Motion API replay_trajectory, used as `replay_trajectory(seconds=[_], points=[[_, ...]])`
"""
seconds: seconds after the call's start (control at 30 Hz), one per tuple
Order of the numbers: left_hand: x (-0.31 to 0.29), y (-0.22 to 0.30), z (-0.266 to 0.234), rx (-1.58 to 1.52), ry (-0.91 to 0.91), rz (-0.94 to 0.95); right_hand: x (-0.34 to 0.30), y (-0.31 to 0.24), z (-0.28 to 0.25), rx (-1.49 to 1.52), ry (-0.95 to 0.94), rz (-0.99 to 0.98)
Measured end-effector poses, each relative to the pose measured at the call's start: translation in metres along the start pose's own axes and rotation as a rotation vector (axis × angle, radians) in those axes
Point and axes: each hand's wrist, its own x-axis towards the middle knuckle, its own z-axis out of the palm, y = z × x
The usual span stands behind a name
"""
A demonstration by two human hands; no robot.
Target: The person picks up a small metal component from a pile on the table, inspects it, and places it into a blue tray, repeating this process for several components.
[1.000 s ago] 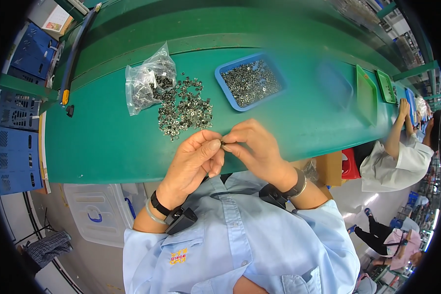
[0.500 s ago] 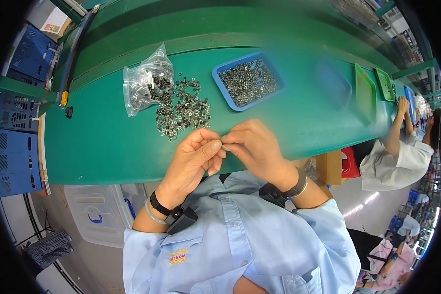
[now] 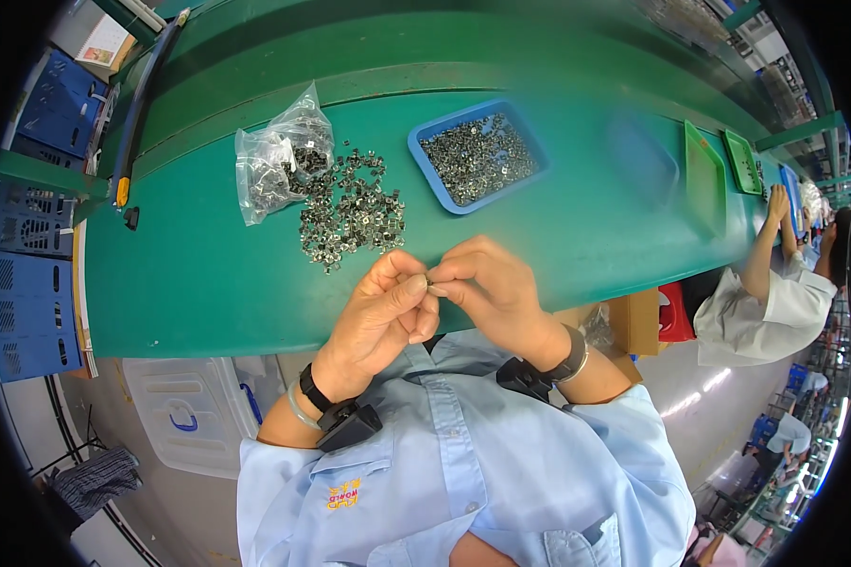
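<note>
My left hand and my right hand meet fingertip to fingertip over the near edge of the green table. Both are closed in a pinch around a tiny dark metal part, mostly covered by the fingers. Just beyond my left hand spreads a loose pile of small metal parts, black and silver. A clear plastic bag with more of them lies open at the pile's far left side. Farther back, to the right of the pile, stands a blue tray filled with similar small parts.
The green table has a raised ledge at the back. Green trays stand to the right, near a co-worker's arm. Below the table are a clear lidded bin and a cardboard box. Blue crates line the left.
Both hands stay together and have dropped very slightly toward me. The fingertips have shifted a little around the tiny part. The pile, bag and tray stand as before.
</note>
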Motion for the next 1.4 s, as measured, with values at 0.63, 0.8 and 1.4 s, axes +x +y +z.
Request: replay_trajectory(seconds=[0.63,0.8,1.4], points=[[-0.003,0.007,0.013,0.014,0.013,0.011,0.001,0.0,-0.003,0.146,0.02,0.025],[-0.002,0.005,0.012,0.002,-0.036,0.02,0.002,-0.003,-0.004,0.138,0.003,0.002],[-0.004,0.013,0.014,0.185,0.055,-0.008,0.004,0.002,-0.008,0.007,-0.054,-0.072]])
